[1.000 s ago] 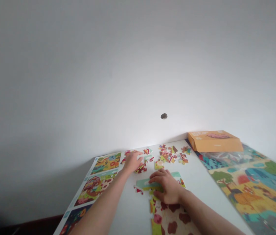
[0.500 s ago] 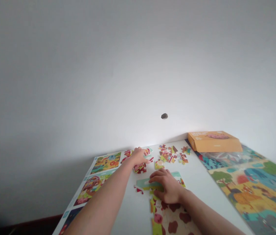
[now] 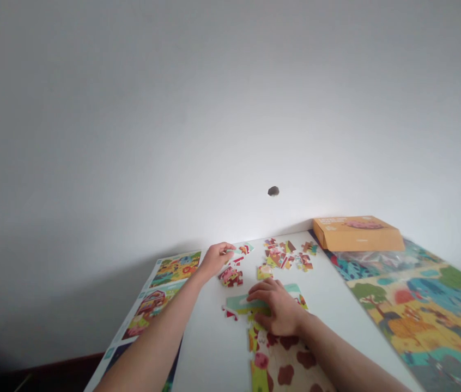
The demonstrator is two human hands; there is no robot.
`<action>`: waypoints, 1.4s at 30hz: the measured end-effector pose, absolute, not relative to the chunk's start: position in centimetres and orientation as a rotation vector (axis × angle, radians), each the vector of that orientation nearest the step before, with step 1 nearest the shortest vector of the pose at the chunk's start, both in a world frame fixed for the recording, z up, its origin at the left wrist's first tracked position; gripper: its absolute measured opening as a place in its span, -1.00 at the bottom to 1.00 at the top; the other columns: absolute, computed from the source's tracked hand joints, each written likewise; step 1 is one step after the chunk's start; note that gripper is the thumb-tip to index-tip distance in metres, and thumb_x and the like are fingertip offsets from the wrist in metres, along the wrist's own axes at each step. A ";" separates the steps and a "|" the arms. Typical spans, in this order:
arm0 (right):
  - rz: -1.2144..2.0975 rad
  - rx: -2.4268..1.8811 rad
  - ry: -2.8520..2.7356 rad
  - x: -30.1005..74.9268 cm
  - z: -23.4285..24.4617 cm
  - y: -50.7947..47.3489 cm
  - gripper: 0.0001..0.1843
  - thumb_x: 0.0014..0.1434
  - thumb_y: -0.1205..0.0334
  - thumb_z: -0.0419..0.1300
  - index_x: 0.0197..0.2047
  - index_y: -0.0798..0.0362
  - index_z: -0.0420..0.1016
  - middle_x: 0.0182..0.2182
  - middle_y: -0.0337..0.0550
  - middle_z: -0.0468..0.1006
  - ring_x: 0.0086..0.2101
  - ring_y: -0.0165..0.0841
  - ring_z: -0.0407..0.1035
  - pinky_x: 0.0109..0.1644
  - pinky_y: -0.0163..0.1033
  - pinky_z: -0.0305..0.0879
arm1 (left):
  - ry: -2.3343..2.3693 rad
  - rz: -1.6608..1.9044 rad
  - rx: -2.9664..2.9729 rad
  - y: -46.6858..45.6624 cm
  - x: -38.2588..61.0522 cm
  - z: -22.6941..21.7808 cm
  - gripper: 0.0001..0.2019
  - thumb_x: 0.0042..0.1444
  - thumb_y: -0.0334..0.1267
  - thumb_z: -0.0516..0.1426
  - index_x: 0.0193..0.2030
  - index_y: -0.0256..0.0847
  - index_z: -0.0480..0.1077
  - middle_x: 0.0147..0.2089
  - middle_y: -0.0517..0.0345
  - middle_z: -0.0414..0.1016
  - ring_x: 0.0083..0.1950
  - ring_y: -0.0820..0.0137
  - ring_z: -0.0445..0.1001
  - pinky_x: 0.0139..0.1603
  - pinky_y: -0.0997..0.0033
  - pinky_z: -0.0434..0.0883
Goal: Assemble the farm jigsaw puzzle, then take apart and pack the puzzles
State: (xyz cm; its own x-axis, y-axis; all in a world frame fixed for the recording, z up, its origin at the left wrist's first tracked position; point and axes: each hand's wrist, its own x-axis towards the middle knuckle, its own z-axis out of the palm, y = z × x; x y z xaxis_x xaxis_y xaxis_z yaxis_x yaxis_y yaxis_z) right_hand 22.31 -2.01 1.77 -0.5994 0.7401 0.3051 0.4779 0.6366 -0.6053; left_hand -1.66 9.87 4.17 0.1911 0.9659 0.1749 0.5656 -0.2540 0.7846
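My right hand [image 3: 278, 311] lies flat, fingers together, on the upper edge of a partly joined puzzle [image 3: 285, 363] with a brown-spotted cow picture and a pale green strip [image 3: 238, 302]. My left hand [image 3: 215, 258] is stretched out to the far left part of the white table [image 3: 210, 354], fingers curled in a pinch on a small puzzle piece [image 3: 230, 251]. Just below that hand lies a small red cluster of pieces [image 3: 230, 276]. A scatter of loose pieces [image 3: 285, 258] lies further back.
An orange box [image 3: 357, 233] stands at the back right, partly on a large coloured poster [image 3: 418, 305]. A sheet of picture cards [image 3: 161, 288] runs along the table's left edge. A plain wall rises right behind the table.
My left hand went forward over the loose pieces, then drew back a little to the left with its fingers pinched on a piece. My right hand stayed on the puzzle.
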 end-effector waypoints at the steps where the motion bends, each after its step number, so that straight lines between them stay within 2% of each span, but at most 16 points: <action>1: 0.640 -0.946 -2.319 22.3 1.7 -2.0 -0.55 -0.03 0.24 0.25 -0.01 -0.09 0.51 -0.02 -0.19 0.52 -0.04 -0.17 0.28 0.09 -0.05 0.10 | 1.426 0.933 1.902 8.5 -2.2 4.2 -0.71 0.02 -0.19 0.12 -0.16 -0.30 0.49 -0.31 0.08 0.57 -0.36 0.38 0.46 -0.35 0.47 0.33; 3: 0.633 -0.944 -2.322 22.3 1.7 -2.0 -0.56 -0.02 0.23 0.26 0.00 -0.08 0.51 -0.03 -0.18 0.52 -0.05 -0.17 0.28 0.09 -0.05 0.11 | 1.425 0.965 1.900 5.5 -3.2 4.0 -0.71 0.04 -0.16 0.12 -0.17 -0.29 0.49 -0.22 0.05 0.57 -0.29 0.36 0.47 -0.29 0.46 0.34; 8: 0.613 -0.945 -2.332 22.4 1.6 -1.9 -0.57 -0.01 0.24 0.26 -0.01 -0.07 0.51 -0.01 -0.16 0.52 -0.05 -0.17 0.29 0.08 -0.04 0.11 | 1.549 0.906 2.016 0.6 -5.3 2.2 -0.77 0.13 -0.16 0.09 -0.23 -0.22 0.52 -0.30 0.15 0.57 -0.33 0.35 0.45 -0.26 0.42 0.33; 11: 0.616 -0.946 -2.338 22.5 1.6 -2.0 -0.58 0.00 0.24 0.25 -0.01 -0.07 0.51 0.00 -0.15 0.51 -0.03 -0.17 0.29 0.08 -0.04 0.11 | 1.624 0.850 2.117 0.2 -6.0 1.3 -0.78 0.14 -0.18 0.07 -0.29 -0.18 0.53 -0.28 0.14 0.58 -0.23 0.30 0.48 -0.15 0.38 0.35; 17: 0.614 -0.951 -2.346 22.6 1.7 -2.0 -0.59 0.03 0.22 0.25 0.00 -0.08 0.51 0.01 -0.14 0.50 -0.02 -0.18 0.29 0.10 -0.03 0.11 | 1.774 0.818 2.250 0.6 -7.1 0.9 -0.81 0.14 -0.20 0.09 -0.28 -0.13 0.54 -0.20 0.11 0.58 -0.09 0.25 0.47 0.02 0.29 0.34; 21: 0.620 -0.957 -2.349 22.6 1.9 -2.0 -0.60 0.03 0.22 0.24 -0.01 -0.07 0.52 0.01 -0.13 0.50 -0.02 -0.18 0.29 0.11 -0.03 0.11 | 1.807 0.833 2.361 0.3 -6.3 1.2 -0.82 0.12 -0.25 0.12 -0.22 -0.10 0.55 -0.11 0.10 0.54 0.00 0.23 0.43 0.11 0.23 0.30; 25: 0.614 -0.954 -2.349 22.5 1.8 -2.0 -0.60 0.02 0.23 0.25 -0.02 -0.06 0.52 0.00 -0.12 0.50 -0.02 -0.16 0.29 0.10 -0.03 0.11 | 1.820 0.772 2.425 2.3 -3.7 2.0 -0.80 0.20 -0.21 0.08 -0.21 -0.13 0.53 -0.10 0.09 0.56 -0.02 0.26 0.44 0.11 0.27 0.29; 30: 0.609 -0.955 -2.349 22.3 1.8 -2.0 -0.59 0.00 0.25 0.24 -0.03 -0.06 0.53 -0.01 -0.13 0.51 -0.03 -0.16 0.28 0.09 -0.04 0.11 | 1.922 0.605 2.411 8.2 0.7 2.7 -0.69 0.17 -0.21 0.13 0.05 -0.13 0.46 0.09 0.07 0.51 0.11 0.23 0.38 0.22 0.27 0.19; 32: 0.613 -0.956 -2.339 22.3 1.8 -2.0 -0.59 -0.01 0.25 0.25 -0.03 -0.08 0.53 -0.02 -0.15 0.51 -0.04 -0.16 0.28 0.09 -0.04 0.10 | 1.934 0.531 2.402 10.5 2.2 2.7 -0.65 0.16 -0.14 0.14 0.09 -0.08 0.44 0.12 0.07 0.50 0.15 0.20 0.36 0.20 0.26 0.22; 35: 0.617 -0.960 -2.331 22.3 1.9 -2.0 -0.60 -0.01 0.23 0.26 -0.04 -0.10 0.53 -0.02 -0.16 0.52 -0.04 -0.16 0.28 0.08 -0.04 0.10 | 1.966 0.378 2.348 13.1 3.8 2.4 -0.65 0.02 -0.06 0.24 -0.04 -0.05 0.51 -0.02 0.03 0.58 0.11 0.10 0.40 0.10 0.19 0.29; 37: 0.614 -0.962 -2.335 22.2 1.9 -2.0 -0.59 -0.01 0.22 0.26 -0.03 -0.09 0.53 -0.02 -0.15 0.51 -0.05 -0.16 0.28 0.08 -0.05 0.10 | 1.985 0.301 2.315 14.2 4.4 2.2 -0.66 -0.05 -0.09 0.28 -0.08 -0.05 0.53 -0.06 0.01 0.59 0.09 0.09 0.43 0.06 0.20 0.31; 42: 0.602 -0.958 -2.384 22.3 2.2 -2.0 -0.58 0.00 0.22 0.25 -0.01 -0.09 0.51 -0.01 -0.16 0.50 -0.04 -0.18 0.27 0.08 -0.07 0.09 | 2.022 0.222 2.261 14.8 4.7 1.9 -0.50 -0.04 -0.19 0.25 0.11 -0.13 0.43 0.09 -0.10 0.51 0.11 0.16 0.46 0.04 0.31 0.33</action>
State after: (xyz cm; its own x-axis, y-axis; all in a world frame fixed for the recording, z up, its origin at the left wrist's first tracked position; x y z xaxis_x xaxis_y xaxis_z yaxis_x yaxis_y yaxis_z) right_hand 22.35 -2.00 2.19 -0.6287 0.7255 0.2800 0.5057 0.6550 -0.5615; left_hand 4.69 14.85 1.89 0.1078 0.9933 0.0416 0.9787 -0.1133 0.1712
